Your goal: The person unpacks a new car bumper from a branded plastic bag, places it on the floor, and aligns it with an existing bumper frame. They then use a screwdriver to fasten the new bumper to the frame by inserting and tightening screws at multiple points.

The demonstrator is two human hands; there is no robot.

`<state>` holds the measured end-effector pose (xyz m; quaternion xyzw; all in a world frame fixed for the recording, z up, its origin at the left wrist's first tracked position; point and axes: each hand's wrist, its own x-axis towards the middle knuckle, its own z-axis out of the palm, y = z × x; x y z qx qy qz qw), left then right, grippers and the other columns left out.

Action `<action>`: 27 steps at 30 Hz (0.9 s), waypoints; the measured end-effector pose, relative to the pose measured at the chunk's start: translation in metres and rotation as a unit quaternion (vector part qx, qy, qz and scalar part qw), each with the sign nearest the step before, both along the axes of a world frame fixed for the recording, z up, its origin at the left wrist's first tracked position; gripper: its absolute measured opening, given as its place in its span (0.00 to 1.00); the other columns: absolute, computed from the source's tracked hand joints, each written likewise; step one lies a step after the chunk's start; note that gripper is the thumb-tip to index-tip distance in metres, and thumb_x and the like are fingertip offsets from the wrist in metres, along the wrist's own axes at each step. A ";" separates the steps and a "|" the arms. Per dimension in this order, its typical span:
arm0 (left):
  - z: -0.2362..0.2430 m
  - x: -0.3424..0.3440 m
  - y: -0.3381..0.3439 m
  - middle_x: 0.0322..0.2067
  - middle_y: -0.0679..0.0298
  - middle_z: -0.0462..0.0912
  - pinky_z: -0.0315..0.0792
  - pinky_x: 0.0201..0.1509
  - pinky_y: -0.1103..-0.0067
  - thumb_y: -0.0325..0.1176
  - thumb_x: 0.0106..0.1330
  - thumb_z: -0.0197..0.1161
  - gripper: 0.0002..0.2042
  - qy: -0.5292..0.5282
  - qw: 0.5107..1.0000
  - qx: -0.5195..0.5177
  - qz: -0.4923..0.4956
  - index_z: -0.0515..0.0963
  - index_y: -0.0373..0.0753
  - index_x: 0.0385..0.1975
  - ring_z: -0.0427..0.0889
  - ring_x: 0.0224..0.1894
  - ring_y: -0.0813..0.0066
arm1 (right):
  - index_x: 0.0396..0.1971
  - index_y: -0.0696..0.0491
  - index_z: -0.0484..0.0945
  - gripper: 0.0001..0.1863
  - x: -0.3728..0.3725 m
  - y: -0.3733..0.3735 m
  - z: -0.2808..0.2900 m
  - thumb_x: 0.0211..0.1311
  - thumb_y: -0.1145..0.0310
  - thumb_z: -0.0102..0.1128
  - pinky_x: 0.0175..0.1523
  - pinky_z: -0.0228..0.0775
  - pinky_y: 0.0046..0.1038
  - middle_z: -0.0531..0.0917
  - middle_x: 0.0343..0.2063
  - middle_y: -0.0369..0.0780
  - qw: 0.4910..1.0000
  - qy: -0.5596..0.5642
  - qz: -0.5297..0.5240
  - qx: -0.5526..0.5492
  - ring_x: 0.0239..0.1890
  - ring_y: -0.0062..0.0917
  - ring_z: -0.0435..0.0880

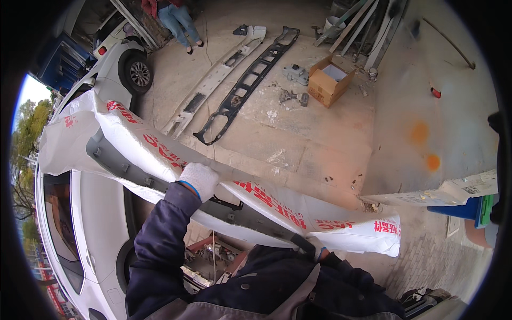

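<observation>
A long grey car bumper [256,220], partly sheathed in a white foam wrap [277,200] with red lettering, stretches across in front of me at a slant. My left hand [200,180], in a white knitted glove with a blue cuff edge, is closed over the bumper's wrapped upper edge near the middle. Close to my body, my right hand [317,248] is at the bumper's nearer end; only a little of its glove shows and its fingers are hidden. The wrap's loose left end [69,136] flares out beyond the bumper.
A white car [101,224] stands at left. On the concrete floor lie a pale bumper beam [213,80], a black frame [250,85] and a power drill [293,97], near a cardboard box [330,82]. Another person [178,24] stands at the back. A grey panel [432,128] is at right.
</observation>
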<state>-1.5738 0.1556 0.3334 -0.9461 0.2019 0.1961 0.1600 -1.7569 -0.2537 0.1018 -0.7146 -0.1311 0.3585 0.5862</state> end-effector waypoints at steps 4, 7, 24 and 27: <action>0.038 -0.013 0.025 0.31 0.51 0.89 0.82 0.43 0.57 0.36 0.63 0.62 0.09 -0.051 0.999 0.017 0.008 0.89 0.44 0.35 0.90 0.38 0.49 | 0.38 0.57 0.85 0.10 0.020 0.038 -0.004 0.69 0.66 0.63 0.34 0.74 0.30 0.87 0.29 0.44 0.989 0.107 0.001 0.099 0.29 0.29 0.86; 0.061 -0.034 0.046 0.30 0.52 0.88 0.81 0.42 0.56 0.37 0.63 0.63 0.08 -0.047 0.997 0.039 0.048 0.88 0.45 0.35 0.89 0.37 0.49 | 0.39 0.60 0.85 0.11 0.028 0.069 0.008 0.76 0.67 0.59 0.25 0.67 0.21 0.86 0.26 0.38 0.917 0.375 -0.032 0.131 0.22 0.18 0.81; 0.070 -0.064 0.220 0.30 0.54 0.89 0.82 0.39 0.58 0.38 0.64 0.62 0.10 -0.001 0.974 0.047 0.222 0.87 0.47 0.39 0.90 0.35 0.51 | 0.29 0.57 0.85 0.20 0.160 0.218 0.067 0.75 0.55 0.63 0.19 0.60 0.24 0.77 0.12 0.35 0.947 0.312 0.068 -0.037 0.14 0.20 0.77; 0.076 -0.042 0.248 0.28 0.53 0.88 0.82 0.41 0.58 0.38 0.63 0.63 0.09 0.004 0.974 0.024 0.227 0.88 0.47 0.37 0.90 0.36 0.50 | 0.34 0.60 0.82 0.16 0.194 0.245 0.083 0.75 0.60 0.63 0.22 0.65 0.25 0.80 0.19 0.37 0.980 0.166 0.109 -0.032 0.20 0.21 0.83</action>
